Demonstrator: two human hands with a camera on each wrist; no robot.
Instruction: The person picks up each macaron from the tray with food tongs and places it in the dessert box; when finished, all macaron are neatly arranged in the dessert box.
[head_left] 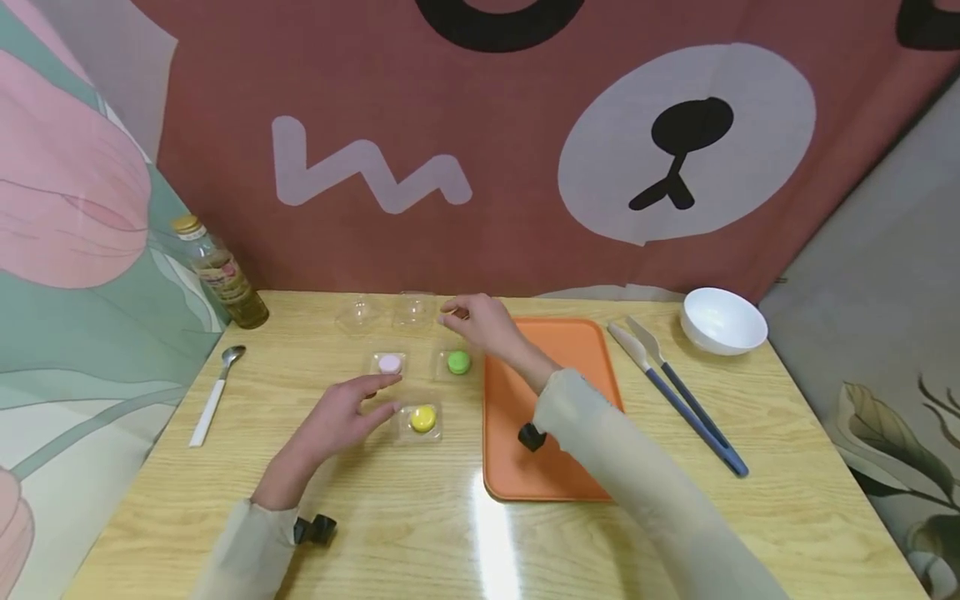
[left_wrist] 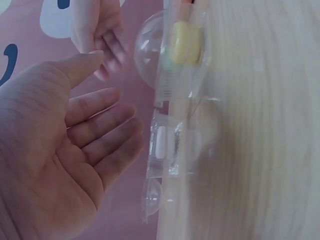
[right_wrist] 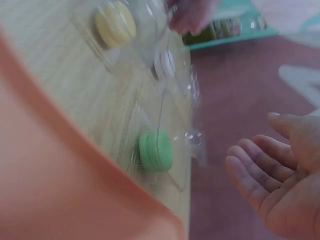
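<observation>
A yellow macaron (head_left: 423,418) sits in a clear plastic tray (head_left: 435,433). My left hand (head_left: 341,417) hovers beside it, fingers loosely bent, with nothing in the palm in the left wrist view. Just beyond those fingers is a pink macaron (head_left: 390,364) in another clear tray. A green macaron (right_wrist: 156,151) lies in its own tray left of the orange tray (head_left: 555,467). Above and behind the green one, my right hand (head_left: 483,321) hangs with loosely curved fingers, holding nothing. Two clear domed lids (head_left: 358,313) lie at the table's back; a clear dome (left_wrist: 150,50) shows beside the yellow macaron.
On the left are a white-handled spoon (head_left: 216,400) and a bottle (head_left: 228,279) with a gold cap. Blue-handled tongs (head_left: 686,408) lie right of the orange tray, before a white bowl (head_left: 723,322). A printed cloth (head_left: 510,242) hangs behind the table.
</observation>
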